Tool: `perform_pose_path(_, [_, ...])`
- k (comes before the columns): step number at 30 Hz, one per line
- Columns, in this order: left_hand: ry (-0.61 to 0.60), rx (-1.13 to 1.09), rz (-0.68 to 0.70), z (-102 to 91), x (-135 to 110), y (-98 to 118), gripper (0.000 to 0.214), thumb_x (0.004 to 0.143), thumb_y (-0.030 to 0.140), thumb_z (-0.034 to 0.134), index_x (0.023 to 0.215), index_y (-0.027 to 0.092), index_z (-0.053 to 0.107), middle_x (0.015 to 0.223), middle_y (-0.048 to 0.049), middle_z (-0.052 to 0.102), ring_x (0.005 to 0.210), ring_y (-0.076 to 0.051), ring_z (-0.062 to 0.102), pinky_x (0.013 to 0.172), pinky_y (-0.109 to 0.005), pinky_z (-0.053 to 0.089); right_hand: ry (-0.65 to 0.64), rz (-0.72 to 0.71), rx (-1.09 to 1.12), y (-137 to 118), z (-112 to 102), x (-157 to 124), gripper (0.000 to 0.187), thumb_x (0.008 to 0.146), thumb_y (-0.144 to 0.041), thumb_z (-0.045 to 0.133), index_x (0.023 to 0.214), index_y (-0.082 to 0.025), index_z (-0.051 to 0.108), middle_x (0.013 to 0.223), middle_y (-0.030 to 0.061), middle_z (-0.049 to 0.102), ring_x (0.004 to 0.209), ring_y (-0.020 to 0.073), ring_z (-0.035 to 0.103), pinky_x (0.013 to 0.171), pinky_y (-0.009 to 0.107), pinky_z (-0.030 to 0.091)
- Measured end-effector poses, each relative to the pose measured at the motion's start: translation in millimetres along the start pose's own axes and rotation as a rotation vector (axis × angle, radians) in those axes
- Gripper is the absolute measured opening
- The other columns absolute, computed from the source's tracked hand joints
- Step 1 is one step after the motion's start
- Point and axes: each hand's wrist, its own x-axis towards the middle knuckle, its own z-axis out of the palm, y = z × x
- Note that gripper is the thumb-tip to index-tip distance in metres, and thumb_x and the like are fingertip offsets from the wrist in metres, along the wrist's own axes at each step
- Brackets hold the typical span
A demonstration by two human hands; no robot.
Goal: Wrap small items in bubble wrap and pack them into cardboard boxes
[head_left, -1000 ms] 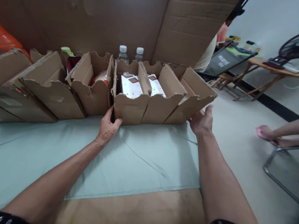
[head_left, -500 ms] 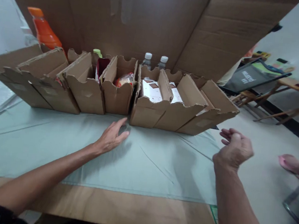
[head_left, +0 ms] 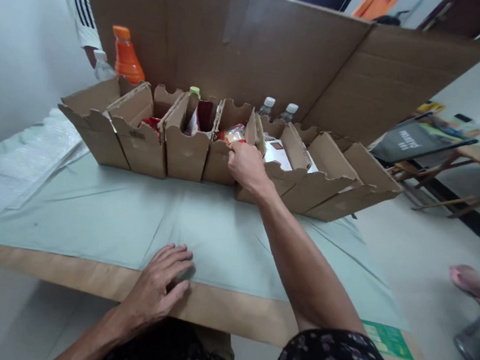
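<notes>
A row of several cardboard boxes (head_left: 185, 158) with open tops and scalloped rims stands on a pale green cloth (head_left: 214, 228). My right hand (head_left: 248, 164) is closed at the front rim of a middle cardboard box (head_left: 220, 167), its fingertips partly hidden. Just behind the fingers, a clear and red food packet (head_left: 234, 133) lies in this box. My left hand (head_left: 162, 280) rests near the table's front edge, fingers spread and holding nothing. White cartons (head_left: 277, 154) show in a box to the right, and red packaging (head_left: 152, 123) in one to the left.
A tall cardboard panel (head_left: 269, 52) stands behind the boxes. An orange bottle (head_left: 128, 59) and clear capped bottles (head_left: 289, 112) rise behind the row. Bubble wrap (head_left: 33, 160) lies at left. A folding chair (head_left: 407, 139) and another person's foot (head_left: 470, 278) are at right.
My right hand has swung left from beyond the table's right side to the middle box. The left hand has drawn back from the boxes to the front edge. The view has shifted.
</notes>
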Motion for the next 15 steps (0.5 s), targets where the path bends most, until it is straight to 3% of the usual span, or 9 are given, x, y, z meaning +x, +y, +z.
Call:
perform_pose_path(2, [0.066,-0.084,-0.057,-2.4,1.4,-0.7,0.035,0.091,0.025,0.060,0.124,0.029,0.072,0.130,-0.0103,0.073,0.127,-0.032,0.067,0.109,-0.059,0.055,0.034,-0.003,-0.042,-1.0,-1.2,-13.8,0.022,0.091,-0.016,0.051,0.093,-0.017,0.073,0.084,0.0135,0.075,0.083,0.0289,0.070,0.081,0.041,0.051])
perform_pose_path(4, [0.126,-0.161,-0.129,-4.7,1.0,-1.2,0.034,0.091,0.025,0.060,0.123,0.028,0.072,0.132,-0.0109,0.072,0.124,-0.031,0.068,0.104,-0.055,0.059,0.103,-0.056,-0.048,-1.4,-9.7,-48.3,0.022,0.093,-0.020,0.051,0.087,-0.021,0.071,0.080,0.0087,0.075,0.077,0.0251,0.069,0.075,0.037,0.051])
perform_pose_path(7, [0.219,-0.216,-0.196,-8.7,-2.3,-2.0,0.034,0.091,0.027,0.061,0.124,0.028,0.070,0.134,-0.0107,0.070,0.125,-0.030,0.067,0.105,-0.052,0.059,0.147,-0.160,-0.016,0.1,-31.1,-121.6,0.024,0.096,-0.025,0.050,0.085,-0.024,0.070,0.080,0.0050,0.075,0.070,0.0217,0.068,0.066,0.033,0.048])
perform_pose_path(10, [0.297,-0.215,-0.247,-17.7,-3.9,-5.1,0.041,0.091,0.030,0.062,0.132,0.029,0.064,0.139,-0.0111,0.066,0.129,-0.031,0.064,0.110,-0.055,0.055,0.150,-0.248,0.105,11.8,-57.3,-197.0,0.018,0.098,-0.030,0.055,0.093,-0.028,0.072,0.086,0.0023,0.078,0.074,0.0217,0.071,0.071,0.036,0.053])
perform_pose_path(12, [0.315,-0.219,-0.300,-26.9,0.0,-7.9,0.049,0.090,0.033,0.064,0.139,0.028,0.059,0.142,-0.0118,0.064,0.127,-0.032,0.064,0.111,-0.056,0.053,0.261,-0.114,0.141,28.7,-73.1,-242.0,0.012,0.097,-0.034,0.061,0.097,-0.033,0.073,0.090,0.0020,0.079,0.083,0.0250,0.073,0.080,0.041,0.056])
perform_pose_path(15, [0.291,-0.254,-0.340,-38.2,15.0,-10.3,0.068,0.086,0.039,0.070,0.150,0.027,0.049,0.152,-0.0138,0.055,0.128,-0.034,0.062,0.111,-0.058,0.052,0.511,0.344,0.153,62.9,-83.8,-299.8,0.027,0.093,-0.047,0.064,0.116,-0.036,0.072,0.111,0.0057,0.079,0.102,0.0320,0.074,0.093,0.051,0.057])
